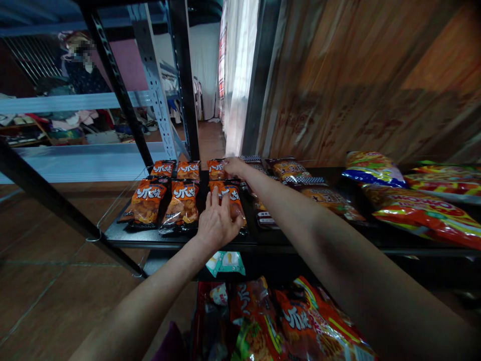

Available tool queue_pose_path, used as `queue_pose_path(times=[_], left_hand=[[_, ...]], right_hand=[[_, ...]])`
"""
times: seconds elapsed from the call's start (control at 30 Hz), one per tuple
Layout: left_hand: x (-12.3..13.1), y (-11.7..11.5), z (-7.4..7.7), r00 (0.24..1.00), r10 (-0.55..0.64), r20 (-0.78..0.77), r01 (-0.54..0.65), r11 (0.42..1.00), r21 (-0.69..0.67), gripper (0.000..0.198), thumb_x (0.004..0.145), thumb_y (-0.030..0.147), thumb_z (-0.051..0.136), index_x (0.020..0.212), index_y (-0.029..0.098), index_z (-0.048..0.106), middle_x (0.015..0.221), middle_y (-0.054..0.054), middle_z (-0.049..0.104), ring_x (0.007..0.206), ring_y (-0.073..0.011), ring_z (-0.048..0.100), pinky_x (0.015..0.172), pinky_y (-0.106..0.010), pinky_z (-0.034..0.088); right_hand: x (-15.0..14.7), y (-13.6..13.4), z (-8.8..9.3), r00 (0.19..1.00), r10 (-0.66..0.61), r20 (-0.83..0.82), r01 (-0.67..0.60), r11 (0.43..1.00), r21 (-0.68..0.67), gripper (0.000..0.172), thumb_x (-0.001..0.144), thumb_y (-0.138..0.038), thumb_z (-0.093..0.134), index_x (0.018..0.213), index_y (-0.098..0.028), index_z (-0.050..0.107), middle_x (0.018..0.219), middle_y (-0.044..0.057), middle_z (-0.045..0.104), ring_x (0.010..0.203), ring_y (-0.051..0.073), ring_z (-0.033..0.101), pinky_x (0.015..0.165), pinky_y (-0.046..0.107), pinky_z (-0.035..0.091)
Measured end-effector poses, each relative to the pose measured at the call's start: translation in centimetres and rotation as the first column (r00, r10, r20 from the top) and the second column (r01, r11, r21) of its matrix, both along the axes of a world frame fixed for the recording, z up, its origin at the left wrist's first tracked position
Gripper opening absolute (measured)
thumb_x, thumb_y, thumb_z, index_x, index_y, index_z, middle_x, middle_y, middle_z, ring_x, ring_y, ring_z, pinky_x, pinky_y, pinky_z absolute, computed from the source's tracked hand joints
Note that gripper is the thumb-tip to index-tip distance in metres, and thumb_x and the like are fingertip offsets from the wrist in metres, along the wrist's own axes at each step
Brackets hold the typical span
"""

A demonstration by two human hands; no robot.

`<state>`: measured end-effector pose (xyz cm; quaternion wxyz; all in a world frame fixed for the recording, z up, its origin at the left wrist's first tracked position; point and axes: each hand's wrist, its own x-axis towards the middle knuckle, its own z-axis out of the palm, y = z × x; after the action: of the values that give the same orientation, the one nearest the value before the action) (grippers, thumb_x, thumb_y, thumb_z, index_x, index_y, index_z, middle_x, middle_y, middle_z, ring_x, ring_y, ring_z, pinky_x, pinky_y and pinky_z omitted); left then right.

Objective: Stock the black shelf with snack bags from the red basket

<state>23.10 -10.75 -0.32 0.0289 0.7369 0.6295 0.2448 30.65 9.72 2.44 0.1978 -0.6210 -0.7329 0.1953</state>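
Several orange and black snack bags stand in two rows on the left part of a black shelf (150,239). My left hand (219,223) rests with fingers spread on the front-row bag (235,193) nearest the middle. Beyond it, my right hand (235,167) touches the right edge of a back-row orange bag (215,169); its fingertips are partly hidden. Two more front-row bags, one at the left (147,200) and one beside it (181,203), lean back slightly. Brown snack bags (319,194) lie right of my hands, partly behind my right forearm.
Large red and yellow bags (424,210) lie at the shelf's right. Below, a red crate (200,301) holds mixed snack bags, and a teal packet (229,262) sits on the lower shelf. A black post (120,258) stands at the left. Farther back, a person (84,65) is behind white racks.
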Motion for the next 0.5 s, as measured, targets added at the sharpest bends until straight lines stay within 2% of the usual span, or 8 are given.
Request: queue_pose_path(times=[0.1, 0.23, 0.5], left_hand=[[-0.1, 0.1, 0.1, 1.0, -0.011, 0.004, 0.011, 1.0, 0.006, 0.06, 0.079, 0.033, 0.056, 0.133, 0.009, 0.042, 0.148, -0.023, 0.029, 0.136, -0.0361, 0.031, 0.105, -0.049, 0.036], [-0.4, 0.1, 0.1, 1.0, -0.008, -0.014, 0.008, 1.0, 0.002, 0.059, 0.079, 0.031, 0.055, 0.133, 0.009, 0.044, 0.148, -0.023, 0.029, 0.135, -0.0366, 0.033, 0.106, -0.047, 0.036], [-1.0, 0.4, -0.2, 1.0, -0.019, -0.024, 0.02, 0.999, 0.04, 0.056, 0.08, 0.03, 0.056, 0.132, 0.012, 0.044, 0.147, -0.021, 0.032, 0.135, -0.0342, 0.034, 0.105, -0.047, 0.037]], right_hand=[[-0.3, -0.2, -0.1, 1.0, 0.026, 0.001, -0.026, 0.999, -0.029, 0.03, 0.077, -0.015, 0.06, 0.107, -0.014, 0.068, 0.063, 0.004, 0.067, 0.059, 0.017, 0.061, 0.054, 0.024, 0.044], [-0.4, -0.7, -0.1, 0.999, 0.043, -0.032, -0.045, 0.998, -0.051, 0.034, 0.074, -0.01, 0.062, 0.108, -0.015, 0.067, 0.062, 0.001, 0.066, 0.058, 0.014, 0.059, 0.055, 0.022, 0.045], [-0.5, -0.7, -0.6, 0.991, 0.018, -0.131, -0.027, 0.998, -0.065, 0.044, 0.08, -0.013, 0.058, 0.123, -0.015, 0.058, 0.071, 0.001, 0.067, 0.053, 0.01, 0.056, 0.052, 0.019, 0.045]])
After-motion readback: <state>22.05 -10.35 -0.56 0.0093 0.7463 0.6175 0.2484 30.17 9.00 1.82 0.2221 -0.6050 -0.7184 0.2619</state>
